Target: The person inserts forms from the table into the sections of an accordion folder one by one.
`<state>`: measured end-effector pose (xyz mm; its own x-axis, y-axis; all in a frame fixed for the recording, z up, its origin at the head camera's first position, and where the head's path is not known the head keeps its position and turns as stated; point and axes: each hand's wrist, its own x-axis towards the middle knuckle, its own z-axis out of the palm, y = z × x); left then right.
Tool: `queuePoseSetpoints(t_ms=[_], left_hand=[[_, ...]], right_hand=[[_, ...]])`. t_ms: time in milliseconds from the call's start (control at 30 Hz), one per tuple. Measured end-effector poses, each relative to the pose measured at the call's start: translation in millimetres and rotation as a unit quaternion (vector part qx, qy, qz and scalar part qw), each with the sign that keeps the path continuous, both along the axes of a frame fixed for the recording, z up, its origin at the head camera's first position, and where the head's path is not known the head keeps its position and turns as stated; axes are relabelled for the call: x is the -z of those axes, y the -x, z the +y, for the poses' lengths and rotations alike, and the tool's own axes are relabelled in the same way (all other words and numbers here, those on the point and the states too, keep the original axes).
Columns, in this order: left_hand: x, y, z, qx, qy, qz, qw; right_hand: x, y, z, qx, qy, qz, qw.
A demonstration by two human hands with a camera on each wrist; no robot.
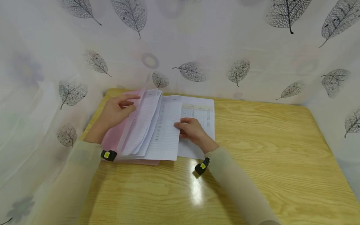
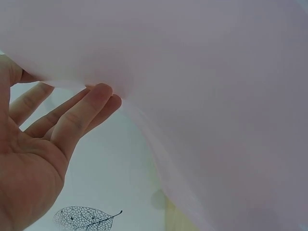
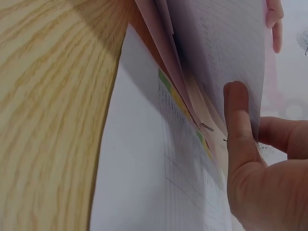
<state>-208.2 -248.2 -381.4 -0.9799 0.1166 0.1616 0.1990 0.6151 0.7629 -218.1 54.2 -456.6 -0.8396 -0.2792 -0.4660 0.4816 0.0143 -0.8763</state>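
A pink folder (image 1: 115,134) lies open with printed sheets inside. My left hand (image 1: 113,109) is at its left side, fingers extended and touching a raised pink translucent sheet (image 2: 207,96), whose edge crosses the fingertips in the left wrist view. My right hand (image 1: 194,128) pinches the right edge of a printed sheet (image 1: 168,125), thumb on its face and fingers behind. In the right wrist view, the held paper stands lifted near the thumb (image 3: 238,110). Under it a white table-printed sheet (image 1: 208,125) lies flat; a metal prong (image 3: 207,127) shows at the folder's spine.
The folder rests at the back left of a wooden table (image 1: 261,156). A pale curtain (image 1: 202,40) with leaf prints hangs behind and at both sides, close to the table's edges. Black wrist cameras (image 1: 109,155) are strapped on both wrists.
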Motion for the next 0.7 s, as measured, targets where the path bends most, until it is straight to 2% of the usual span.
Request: queuePoseSetpoints(t_ms=[267,533,700], left_hand=[[2.6,0.7,0,0.002,-0.006,0.009,0.9999],[1.4,0.0,0,-0.002,-0.006,0.007,1.0],[1.8,-0.8,0,0.002,-0.011,0.013,0.9999]], right_hand=[[5.1,1.6,-15,0.004,0.001,0.002,1.0],[4.8,0.9,-13,0.045,-0.004,0.0,0.999],[6.1,-0.9,-14,0.042,0.009,-0.002,0.999]])
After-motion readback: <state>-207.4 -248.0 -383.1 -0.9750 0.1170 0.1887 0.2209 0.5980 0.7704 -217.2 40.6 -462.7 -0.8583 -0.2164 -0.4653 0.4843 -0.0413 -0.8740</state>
